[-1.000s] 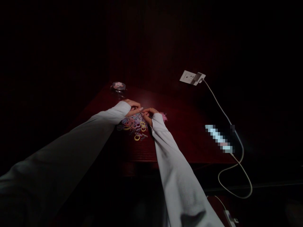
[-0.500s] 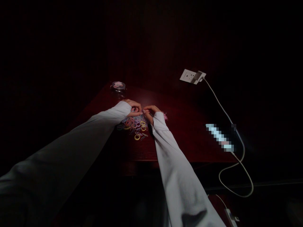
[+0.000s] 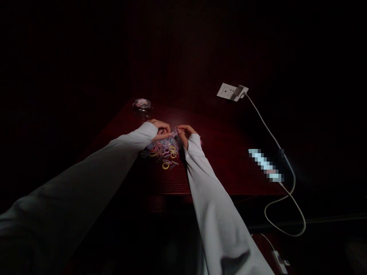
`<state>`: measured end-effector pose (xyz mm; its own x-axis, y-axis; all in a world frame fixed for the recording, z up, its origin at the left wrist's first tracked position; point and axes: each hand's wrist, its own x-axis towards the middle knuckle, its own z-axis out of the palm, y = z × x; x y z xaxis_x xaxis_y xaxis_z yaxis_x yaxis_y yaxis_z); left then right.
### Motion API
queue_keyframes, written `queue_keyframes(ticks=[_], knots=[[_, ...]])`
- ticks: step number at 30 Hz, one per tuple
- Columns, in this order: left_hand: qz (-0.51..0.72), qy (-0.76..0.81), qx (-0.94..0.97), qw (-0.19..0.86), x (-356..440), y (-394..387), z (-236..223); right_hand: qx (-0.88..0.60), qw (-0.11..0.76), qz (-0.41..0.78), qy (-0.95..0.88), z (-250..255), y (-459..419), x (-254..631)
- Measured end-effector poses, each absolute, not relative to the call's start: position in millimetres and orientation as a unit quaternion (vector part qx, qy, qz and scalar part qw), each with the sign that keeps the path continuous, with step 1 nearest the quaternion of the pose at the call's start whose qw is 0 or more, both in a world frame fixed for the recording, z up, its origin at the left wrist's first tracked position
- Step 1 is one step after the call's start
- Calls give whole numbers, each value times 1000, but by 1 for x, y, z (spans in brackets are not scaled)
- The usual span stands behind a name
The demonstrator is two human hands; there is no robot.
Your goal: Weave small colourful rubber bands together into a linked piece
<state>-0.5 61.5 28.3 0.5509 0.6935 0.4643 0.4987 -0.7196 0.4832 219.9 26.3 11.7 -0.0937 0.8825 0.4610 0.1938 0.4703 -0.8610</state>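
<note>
Over the far side of a pile of colourful hair ties and hair clips (image 3: 164, 148), my left hand (image 3: 161, 128) is closed, fingers curled and thumb stretched toward the right. Close to its right, my right hand (image 3: 187, 132) pinches with thumb and fingertips. Between the two sets of fingertips is a small pale-purple thing (image 3: 174, 132), too small and dim to name; both hands seem to grip it. A yellow hair tie (image 3: 165, 165) and a few slim clips (image 3: 173, 165) lie at the pile's near edge. Something pink (image 3: 201, 141) shows partly behind my right wrist.
A clear jar (image 3: 142, 108) with a decorated lid stands at the back left of the dark red table (image 3: 223, 168). A wall socket (image 3: 229, 92) holds a charger; its white cable (image 3: 265, 124) loops down to a blurred-out bright device (image 3: 265, 165). A power strip (image 3: 279, 261) lies lower right.
My right hand has moved slightly up and away from the left, so the pale-purple thing now shows between the fingertips. My left hand has hardly moved.
</note>
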Motion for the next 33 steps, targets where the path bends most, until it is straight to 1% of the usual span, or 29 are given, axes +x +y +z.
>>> queue_keyframes(ticks=[9,14,22,33], knots=[[363,350,856,113,4,70,15,-415,537,331,-655,20,10,219],[372,348,854,103,2,63,20,-413,541,332,-653,21,10,219],[344,311,874,145,-2,42,38,-417,544,331,-648,23,9,217],[316,306,888,133,3,38,42,-402,533,341,-661,17,18,216]])
